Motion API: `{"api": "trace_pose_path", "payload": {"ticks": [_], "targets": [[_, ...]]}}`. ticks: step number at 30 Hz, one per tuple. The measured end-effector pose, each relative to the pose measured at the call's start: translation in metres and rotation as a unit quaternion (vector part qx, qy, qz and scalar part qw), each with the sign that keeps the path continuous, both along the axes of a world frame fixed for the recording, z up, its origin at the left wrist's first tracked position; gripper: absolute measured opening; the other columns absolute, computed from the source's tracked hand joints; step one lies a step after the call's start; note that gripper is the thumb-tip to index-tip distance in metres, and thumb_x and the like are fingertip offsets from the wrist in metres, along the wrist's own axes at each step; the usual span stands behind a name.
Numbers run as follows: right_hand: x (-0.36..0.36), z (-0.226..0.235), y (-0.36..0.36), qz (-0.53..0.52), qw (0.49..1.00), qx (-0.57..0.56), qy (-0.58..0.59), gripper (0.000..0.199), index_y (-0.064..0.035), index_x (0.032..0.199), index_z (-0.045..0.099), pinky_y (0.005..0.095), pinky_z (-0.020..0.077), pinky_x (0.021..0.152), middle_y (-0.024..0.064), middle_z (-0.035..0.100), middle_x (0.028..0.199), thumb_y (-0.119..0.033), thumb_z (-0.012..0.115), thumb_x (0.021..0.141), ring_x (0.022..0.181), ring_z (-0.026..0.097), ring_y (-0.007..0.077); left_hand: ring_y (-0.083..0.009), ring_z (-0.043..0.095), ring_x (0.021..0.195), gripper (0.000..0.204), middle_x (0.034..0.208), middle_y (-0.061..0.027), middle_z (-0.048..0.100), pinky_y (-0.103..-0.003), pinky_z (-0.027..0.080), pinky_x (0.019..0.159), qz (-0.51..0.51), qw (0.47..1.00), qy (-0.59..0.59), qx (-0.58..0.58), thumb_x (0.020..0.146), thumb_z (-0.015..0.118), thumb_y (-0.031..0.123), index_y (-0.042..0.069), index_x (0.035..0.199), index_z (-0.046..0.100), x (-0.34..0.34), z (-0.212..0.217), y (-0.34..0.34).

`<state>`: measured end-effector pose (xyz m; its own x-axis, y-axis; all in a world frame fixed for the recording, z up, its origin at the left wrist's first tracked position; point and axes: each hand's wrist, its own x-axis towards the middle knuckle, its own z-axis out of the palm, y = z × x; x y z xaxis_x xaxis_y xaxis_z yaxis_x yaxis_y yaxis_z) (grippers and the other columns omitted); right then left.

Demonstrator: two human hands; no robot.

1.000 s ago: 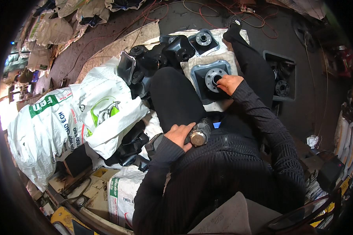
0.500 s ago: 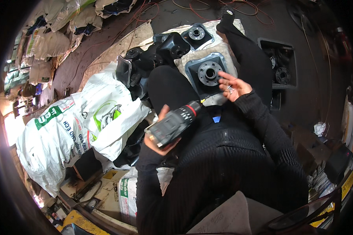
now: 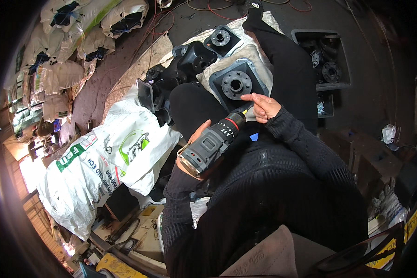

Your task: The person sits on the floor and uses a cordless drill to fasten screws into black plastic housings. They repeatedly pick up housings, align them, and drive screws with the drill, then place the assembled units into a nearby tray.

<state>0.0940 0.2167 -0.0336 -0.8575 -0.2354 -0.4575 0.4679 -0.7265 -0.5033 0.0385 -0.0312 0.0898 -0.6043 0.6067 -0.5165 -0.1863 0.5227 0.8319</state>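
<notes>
- Cloth (image 3: 260, 50), pale, bears the square-flanged housing (image 3: 241, 67) between the legs (image 3: 285, 60).
- Power drill (image 3: 211, 144): I have the left hand (image 3: 199, 132) wrapped around it.
- Right hand (image 3: 265, 109): index extended by the housing's hub (image 3: 236, 91); I cannot tell whether it pinches anything.
- Tip (image 3: 246, 111): I judge this step as lining up; the next move calls for steady aim.

From the flanged housing (image 3: 236, 85) on a cloth (image 3: 259, 52), a second housing (image 3: 220, 38) lies at eleven o'clock, a heap of parts (image 3: 194, 58) at ten, a sack (image 3: 106, 157) at eight, the drill (image 3: 213, 143) in the left hand (image 3: 199, 132) at seven, a crate (image 3: 334, 86) between two and three.
</notes>
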Motion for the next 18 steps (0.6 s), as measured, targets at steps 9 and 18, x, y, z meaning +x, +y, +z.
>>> {"api": "trace_pose_path", "payload": {"ticks": [9,18], "targets": [[0.001,-0.006,0.011,0.055,0.983,-0.165,0.052,0.047,0.0024,0.132,0.035,0.0142,0.0270,0.038,-0.0039,0.034,0.062,-0.015,0.039,0.089,0.045,0.025,0.0022,-0.0162,0.053,0.106,0.084,0.119,-0.0066,0.051,-0.030,0.044,0.093,0.034,0.992,-0.075,0.100,0.064,0.069,-0.002,0.006,0.137,0.027,-0.004,0.002,0.000],[0.001,-0.020,0.016,0.017,0.991,-0.121,0.061,0.034,0.0021,0.121,0.046,0.0132,0.0306,0.038,0.0133,0.059,0.089,-0.009,0.050,0.089,0.051,0.043,0.0022,-0.0163,0.048,0.113,0.085,0.128,-0.0079,0.045,-0.030,0.043,0.094,0.073,0.983,-0.097,0.139,0.064,0.070,-0.002,0.005,0.137,0.027,-0.006,0.003,-0.003]]}}
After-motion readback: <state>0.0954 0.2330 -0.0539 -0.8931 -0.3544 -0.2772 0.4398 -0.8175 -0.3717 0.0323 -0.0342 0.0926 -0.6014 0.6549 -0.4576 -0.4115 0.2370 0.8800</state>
